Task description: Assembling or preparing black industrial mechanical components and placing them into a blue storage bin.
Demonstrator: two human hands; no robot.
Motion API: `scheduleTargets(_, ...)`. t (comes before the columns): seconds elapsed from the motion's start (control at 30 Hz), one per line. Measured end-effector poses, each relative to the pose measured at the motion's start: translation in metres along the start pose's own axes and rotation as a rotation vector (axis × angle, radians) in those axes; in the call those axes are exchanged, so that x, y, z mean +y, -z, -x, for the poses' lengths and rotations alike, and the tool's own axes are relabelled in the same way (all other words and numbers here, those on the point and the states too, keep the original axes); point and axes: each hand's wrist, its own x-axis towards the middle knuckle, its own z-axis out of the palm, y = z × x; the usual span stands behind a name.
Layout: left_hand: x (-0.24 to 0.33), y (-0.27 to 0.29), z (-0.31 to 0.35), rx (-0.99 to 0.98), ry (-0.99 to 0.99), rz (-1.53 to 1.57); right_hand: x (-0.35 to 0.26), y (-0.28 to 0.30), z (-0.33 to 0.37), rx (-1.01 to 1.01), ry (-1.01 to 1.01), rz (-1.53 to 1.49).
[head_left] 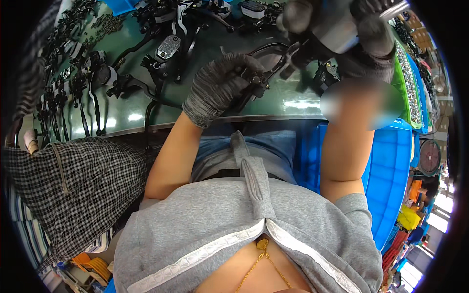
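Observation:
My left hand (217, 85), in a dark grey knit glove, is closed round a small black brake lever assembly (255, 80) at the near edge of the green table. The black lever (268, 47) curves out beyond its fingers. My gloved right hand (373, 46) is raised at the upper right, with its fingers curled round a dark and silver power tool (337, 29), smeared by motion; its exact kind is unclear. The tool's dark front end points toward the lever assembly; I cannot tell whether they touch. Another black part (326, 73) lies beside my right wrist.
Several black lever assemblies (156, 68) lie across the green table (195, 49), with rows of levers at the left. A blue crate (388, 171) stands by my right side. Beyond it, a green tray (408, 88) holds small metal parts. Checked cloth (93, 180) covers someone at my left.

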Motion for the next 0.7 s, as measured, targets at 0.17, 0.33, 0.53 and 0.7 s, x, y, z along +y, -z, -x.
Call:
scheduleTargets(0.17,-0.013,0.000,0.003,0.106,-0.046,0.008,0.012,-0.043,-0.001,-0.061,0.141,0.494)
scheduleTargets(0.33,-0.012,-0.001,0.003,0.169,0.047,0.036,0.020,-0.064,-0.001,0.083,-0.132,-0.051)
scheduleTargets(0.53,0.019,0.014,-0.002,-0.035,0.022,0.067,0.008,-0.056,-0.004,0.049,-0.057,-0.044)
scheduleTargets(0.7,0.076,0.031,-0.006,0.108,-0.187,-0.522,-0.019,-0.048,-0.012,0.204,0.070,-0.039)
